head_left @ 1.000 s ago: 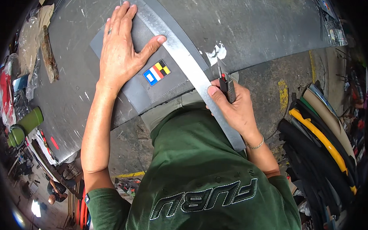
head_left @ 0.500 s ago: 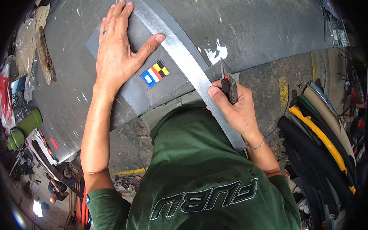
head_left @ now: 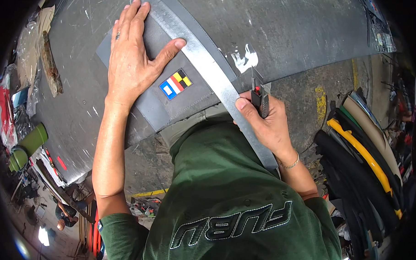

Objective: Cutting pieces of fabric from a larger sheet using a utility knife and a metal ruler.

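Note:
My left hand (head_left: 132,63) lies flat with fingers stretched over a grey sheet piece (head_left: 156,112), its thumb on the edge of a long metal straightedge (head_left: 203,59). A small colourful patch of blue, white, red, yellow and black squares (head_left: 175,84) is on the grey piece, below that thumb. The straightedge runs diagonally past the table edge to my right side. My right hand (head_left: 270,118) grips a black utility knife (head_left: 260,102), its blade end pointing up and away from me. The right thumb presses on the straightedge; the fingers underneath are partly hidden.
The scratched dark table (head_left: 284,32) bears a white paint splotch (head_left: 245,59). A piece of wood (head_left: 51,65) and clear plastic lie at its left. Rolls of dark, tan and yellow material (head_left: 365,156) stand at right. Another person (head_left: 65,212) is at lower left.
The knife has tilted very slightly, its tip shifting a little to the right and nearer. My left hand and the straightedge have stayed where they were.

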`<state>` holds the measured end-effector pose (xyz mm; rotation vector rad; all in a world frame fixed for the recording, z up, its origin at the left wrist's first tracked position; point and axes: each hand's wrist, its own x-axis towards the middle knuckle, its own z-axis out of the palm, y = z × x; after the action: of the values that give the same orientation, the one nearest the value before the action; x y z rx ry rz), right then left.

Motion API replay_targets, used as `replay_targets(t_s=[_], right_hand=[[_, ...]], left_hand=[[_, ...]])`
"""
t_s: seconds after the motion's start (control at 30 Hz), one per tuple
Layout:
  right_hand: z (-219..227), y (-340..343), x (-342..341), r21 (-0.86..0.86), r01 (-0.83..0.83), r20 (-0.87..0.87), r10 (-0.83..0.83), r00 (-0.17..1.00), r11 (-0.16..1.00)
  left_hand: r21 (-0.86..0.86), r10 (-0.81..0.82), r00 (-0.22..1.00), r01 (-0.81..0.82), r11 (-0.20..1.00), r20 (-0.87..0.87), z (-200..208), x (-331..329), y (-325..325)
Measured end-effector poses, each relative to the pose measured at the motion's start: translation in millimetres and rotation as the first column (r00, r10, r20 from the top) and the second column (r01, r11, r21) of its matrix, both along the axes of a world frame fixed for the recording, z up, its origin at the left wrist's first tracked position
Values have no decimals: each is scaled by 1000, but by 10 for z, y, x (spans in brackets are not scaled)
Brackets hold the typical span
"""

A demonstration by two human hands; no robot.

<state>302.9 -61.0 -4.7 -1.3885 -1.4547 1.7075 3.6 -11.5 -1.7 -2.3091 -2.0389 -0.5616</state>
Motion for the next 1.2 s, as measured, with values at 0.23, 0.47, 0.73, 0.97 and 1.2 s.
replay_targets(t_s=[0.23,0.47,0.73,0.97,1.2], right_hand=[[-21,0,19,-6,-15,10,15,1000,1000],[-20,-10,22,-5,-14,1,14,1000,1000],[18,30,2,-26,-19,-28,19,999,999],[-52,-33,37,18,3,75,-4,997,1000],[-43,-34,19,-16,28,2,-28,1000,999]], left_hand=[[9,-1,1000,1,1000,2,-10,1,-1],[1,4,1000,-4,1000,7,-7,2,3],[-14,13,1000,-13,1000,20,40,-5,25],[-72,26,999,-25,997,19,100,43,15],[-89,59,995,-52,995,78,109,62,-23]])
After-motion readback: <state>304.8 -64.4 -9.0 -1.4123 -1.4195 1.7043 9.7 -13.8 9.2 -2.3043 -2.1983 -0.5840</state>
